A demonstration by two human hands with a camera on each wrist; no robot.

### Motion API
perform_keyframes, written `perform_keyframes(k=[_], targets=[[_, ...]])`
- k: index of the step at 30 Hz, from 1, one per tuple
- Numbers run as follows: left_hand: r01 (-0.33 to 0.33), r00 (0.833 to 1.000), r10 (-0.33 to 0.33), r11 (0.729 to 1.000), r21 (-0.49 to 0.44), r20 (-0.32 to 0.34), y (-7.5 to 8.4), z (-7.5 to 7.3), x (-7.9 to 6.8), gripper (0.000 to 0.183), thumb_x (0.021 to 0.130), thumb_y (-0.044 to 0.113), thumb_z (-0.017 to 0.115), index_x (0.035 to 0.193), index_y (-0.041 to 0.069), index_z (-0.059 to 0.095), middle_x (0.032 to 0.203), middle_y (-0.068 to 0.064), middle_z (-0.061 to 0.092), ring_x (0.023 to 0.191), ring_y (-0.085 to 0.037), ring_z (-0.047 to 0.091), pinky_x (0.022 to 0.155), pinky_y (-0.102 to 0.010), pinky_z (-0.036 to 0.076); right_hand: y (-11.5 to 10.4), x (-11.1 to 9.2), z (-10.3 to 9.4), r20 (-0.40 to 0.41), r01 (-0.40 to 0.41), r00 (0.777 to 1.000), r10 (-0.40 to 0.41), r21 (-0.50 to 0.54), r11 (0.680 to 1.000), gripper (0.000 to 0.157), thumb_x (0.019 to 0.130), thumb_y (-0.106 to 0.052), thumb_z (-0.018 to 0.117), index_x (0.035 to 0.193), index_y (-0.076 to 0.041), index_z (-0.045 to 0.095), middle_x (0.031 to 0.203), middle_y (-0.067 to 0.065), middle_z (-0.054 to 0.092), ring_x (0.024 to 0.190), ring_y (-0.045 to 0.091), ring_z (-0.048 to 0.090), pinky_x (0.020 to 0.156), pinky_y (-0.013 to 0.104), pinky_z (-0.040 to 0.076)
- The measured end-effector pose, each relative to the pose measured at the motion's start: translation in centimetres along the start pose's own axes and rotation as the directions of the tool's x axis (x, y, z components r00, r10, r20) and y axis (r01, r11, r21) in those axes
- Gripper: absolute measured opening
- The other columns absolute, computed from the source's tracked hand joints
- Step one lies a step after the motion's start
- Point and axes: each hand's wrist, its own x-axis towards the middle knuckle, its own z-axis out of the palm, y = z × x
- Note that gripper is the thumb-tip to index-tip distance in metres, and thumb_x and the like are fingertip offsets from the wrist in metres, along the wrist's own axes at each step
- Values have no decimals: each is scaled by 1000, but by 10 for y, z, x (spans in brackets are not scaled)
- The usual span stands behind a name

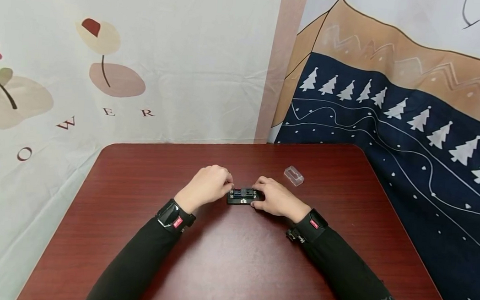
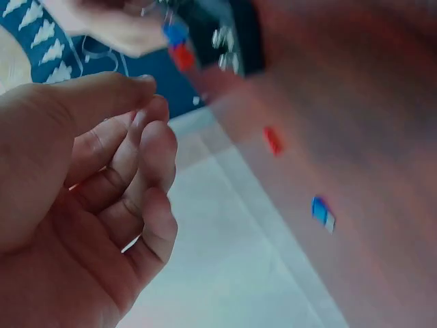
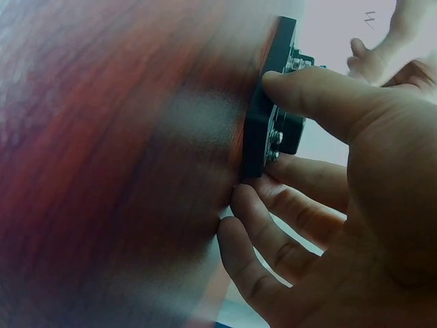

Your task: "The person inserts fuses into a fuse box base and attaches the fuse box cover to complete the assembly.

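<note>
A small black block with silver metal terminals (image 1: 243,196) lies on the table. My right hand (image 1: 277,197) grips its right end, thumb on the near edge and fingers behind, as the right wrist view shows of the block (image 3: 257,130). Beside its left end is my left hand (image 1: 209,185), fingers loosely bent, thumb tip close to the index fingertip. Nothing shows between them in the left wrist view. There, a blue and red part (image 2: 179,44) appears at the block, blurred. A small red piece (image 2: 273,141) and a blue-and-silver piece (image 2: 322,213) lie on the table beyond.
A clear plastic case (image 1: 294,176) sits behind the right hand on the reddish-brown table (image 1: 233,259). Printed cloths hang beyond the table's back and right edges: a pale one (image 1: 194,87) and a navy one (image 1: 349,115).
</note>
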Motion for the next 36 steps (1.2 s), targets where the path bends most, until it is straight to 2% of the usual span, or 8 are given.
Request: perform_keyframes(k=[5,10,16,21,24,27,31,36], targets=[[57,998,-58,998,-14,-37,-15,-18,3,16,94,21,71,97,15,86,92,1,80,78,-18,70,70,-45,59,0,-1,0,0,2,1000,-2,0,1000,47,90,-36,79,129,-10,73,120,1,62,108,21,59,93,42,51],[85,995,-86,996,-20,-44,-27,-25,5,16,93,17,69,94,15,85,89,1,79,78,-19,69,72,-45,60,1,-2,0,2,-5,1000,5,-2,1000,48,90,-37,79,129,-10,73,121,1,61,108,21,59,92,42,51],[138,990,-138,990,-1,-16,-44,-19,7,13,92,16,70,91,14,83,90,-1,80,84,-23,74,77,-48,61,1,0,1,9,-13,1000,13,0,1000,48,90,-37,78,130,-11,72,121,1,61,108,20,58,92,41,50],[186,983,-186,982,26,9,-56,-10,7,17,92,16,71,77,14,77,79,-1,74,75,-23,69,70,-48,59,1,0,1,7,-14,1000,14,1,1000,48,90,-37,78,130,-10,72,122,1,61,109,21,58,92,41,50],[227,974,-227,973,35,21,-61,-5,7,20,93,19,73,73,13,73,76,-3,72,73,-25,68,68,-49,59,1,1,1,7,-16,1000,16,1,1000,48,90,-36,79,130,-10,72,122,1,61,109,21,58,92,41,50],[269,963,-270,962,42,14,-64,0,9,21,93,23,75,76,12,73,78,-5,72,76,-29,70,71,-52,60,2,1,1,6,-15,1000,15,-7,1000,48,90,-37,78,131,-11,72,122,1,61,110,21,58,93,41,51],[308,951,-309,950,54,12,-65,5,12,29,93,28,77,70,12,69,71,-6,68,76,-33,71,68,-53,60,2,1,2,5,-15,1000,15,-11,1000,50,91,-38,78,132,-10,72,123,1,61,110,21,58,94,41,51],[315,949,-316,945,94,-5,-65,12,14,33,91,31,80,70,9,67,72,-11,68,76,-37,72,65,-55,60,0,0,1,10,-19,1000,19,-7,1000,50,91,-38,78,132,-11,72,123,1,61,111,21,58,94,41,51]])
